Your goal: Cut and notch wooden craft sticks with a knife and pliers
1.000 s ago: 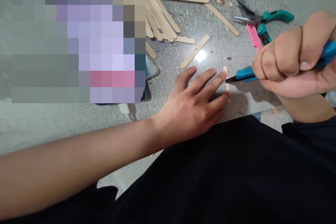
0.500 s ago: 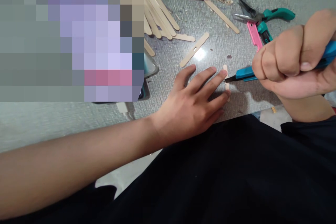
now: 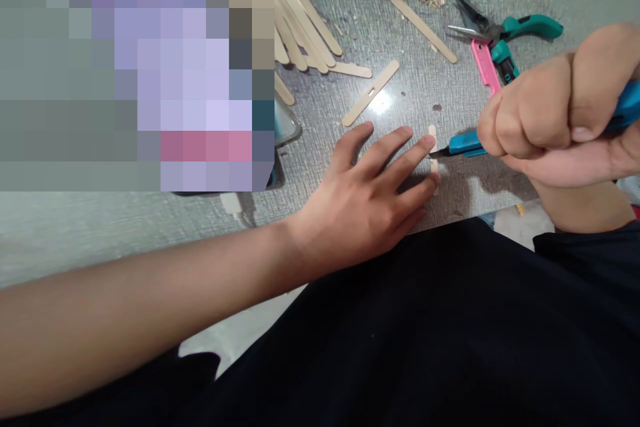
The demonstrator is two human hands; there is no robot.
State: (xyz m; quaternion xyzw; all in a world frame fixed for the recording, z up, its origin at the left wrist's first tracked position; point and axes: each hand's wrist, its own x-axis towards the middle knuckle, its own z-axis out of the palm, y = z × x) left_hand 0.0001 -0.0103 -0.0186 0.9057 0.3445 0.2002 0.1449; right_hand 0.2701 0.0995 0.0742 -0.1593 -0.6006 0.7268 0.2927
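Observation:
My left hand (image 3: 373,197) lies flat on the grey table (image 3: 430,90) with its fingers stretched out, the fingertips pressing down a short wooden stick piece (image 3: 433,135). My right hand (image 3: 555,117) is clenched in a fist round a blue utility knife (image 3: 467,143). The knife's blade tip touches the stick piece between my left fingertips.
A pile of long wooden sticks (image 3: 305,30) lies at the back, and one slotted stick (image 3: 371,93) lies closer. Teal-handled pliers (image 3: 505,30) and a pink tool (image 3: 484,67) rest at the back right among wood shavings. A blurred patch covers the left.
Almost nothing differs. My right fist with the knife has shifted very slightly, and the blade stays on the stick piece.

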